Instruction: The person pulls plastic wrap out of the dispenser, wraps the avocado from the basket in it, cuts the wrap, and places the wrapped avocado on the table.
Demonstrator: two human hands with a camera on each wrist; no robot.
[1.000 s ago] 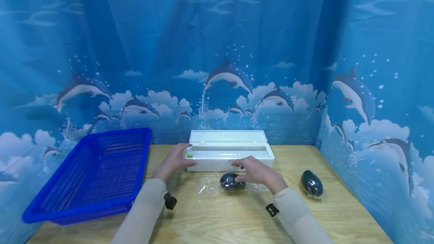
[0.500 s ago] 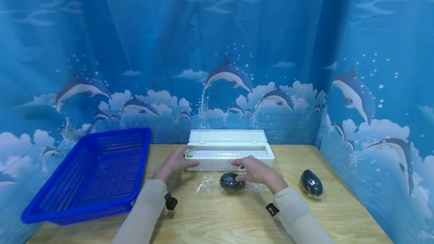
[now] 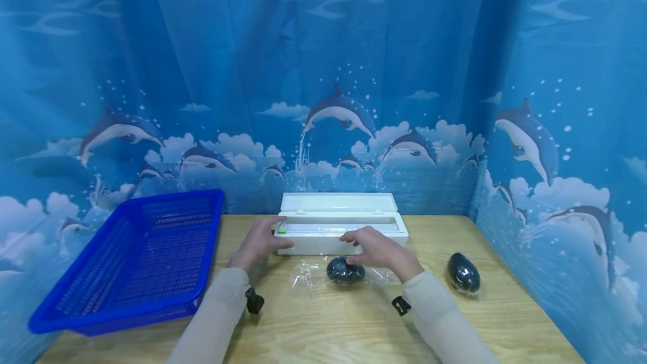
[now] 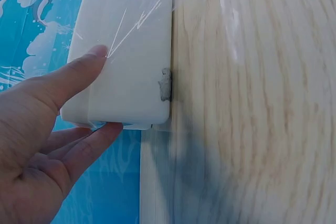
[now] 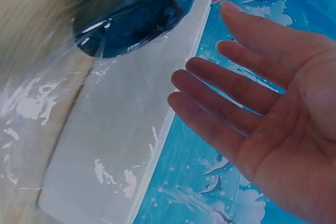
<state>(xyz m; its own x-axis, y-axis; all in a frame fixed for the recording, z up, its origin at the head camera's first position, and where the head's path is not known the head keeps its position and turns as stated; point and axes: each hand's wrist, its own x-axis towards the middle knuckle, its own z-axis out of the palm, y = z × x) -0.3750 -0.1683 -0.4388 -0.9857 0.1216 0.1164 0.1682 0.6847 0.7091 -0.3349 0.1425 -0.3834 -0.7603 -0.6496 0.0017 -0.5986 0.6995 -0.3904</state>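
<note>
A white plastic-wrap box (image 3: 341, 245) stands on the table with its lid (image 3: 338, 202) raised. A green slider (image 3: 281, 231) sits at the box's left end. My left hand (image 3: 259, 244) grips this end, thumb on the front face and fingers around the end. My right hand (image 3: 378, 250) hovers over the front edge with fingers spread and slightly bent, holding nothing. Below it a dark, glossy oval thing (image 3: 337, 272) rests near clear plastic wrap (image 3: 307, 275), which spreads over the table in front. In the right wrist view the wrap (image 5: 37, 98) shines beside the dark thing.
A blue plastic basket (image 3: 202, 291) with perforated sides stands on the left. Another dark oval thing (image 3: 464, 274), wrapped in clear film, lies on the right of the wooden table (image 3: 323, 330). A blue dolphin curtain (image 3: 242, 72) hangs behind and at the right.
My right hand has shifted slightly left and up over the box's front edge. The left hand stays on the box's left end. The wrap in front has changed its creases a little.
</note>
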